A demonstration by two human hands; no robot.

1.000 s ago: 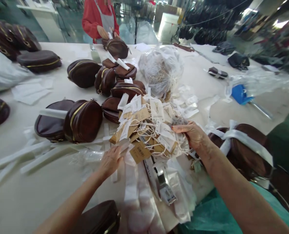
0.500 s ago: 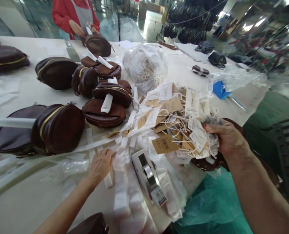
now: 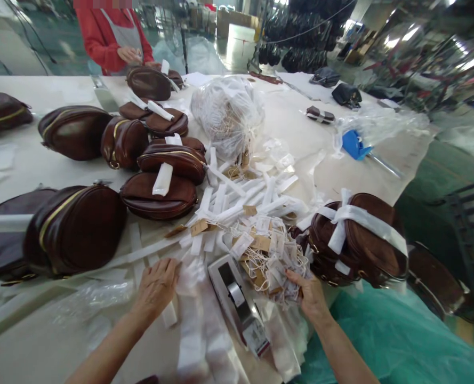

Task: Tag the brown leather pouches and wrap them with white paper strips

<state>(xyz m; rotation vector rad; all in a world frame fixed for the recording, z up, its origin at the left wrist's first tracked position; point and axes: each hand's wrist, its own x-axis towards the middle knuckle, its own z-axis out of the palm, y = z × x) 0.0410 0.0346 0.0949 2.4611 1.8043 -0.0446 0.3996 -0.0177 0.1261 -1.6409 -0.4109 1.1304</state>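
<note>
My right hand (image 3: pixel 307 293) is closed on the edge of a bunch of hang tags (image 3: pixel 266 253), white and brown with white strings, held low over the table just beyond the tape dispenser. The grey tape dispenser (image 3: pixel 237 301) lies slantwise on thin white bags (image 3: pixel 194 320). Left of it, my left hand (image 3: pixel 157 282) rests back-up on the table, fingers outstretched beside the bags' edge; its fingertips are partly hidden. Loose white strips (image 3: pixel 237 200) are piled behind the tags. Brown leather bags (image 3: pixel 375 234) wrapped with white strips stand to the right of my right hand.
Several brown bags (image 3: pixel 77 229) stand along the left side. A clear plastic sack (image 3: pixel 229 114) of stringed tags sits at the middle back. Farther right is a blue-headed tool (image 3: pixel 356 144). Green plastic (image 3: pixel 380 330) hangs at the near right edge. Across the table, a person in red (image 3: pixel 112 40) handles a bag.
My right hand has moved left and nearer with the bunch of tags, uncovering the strips and the wrapped bags at right. My left hand stays in about the same place. The view has shifted slightly.
</note>
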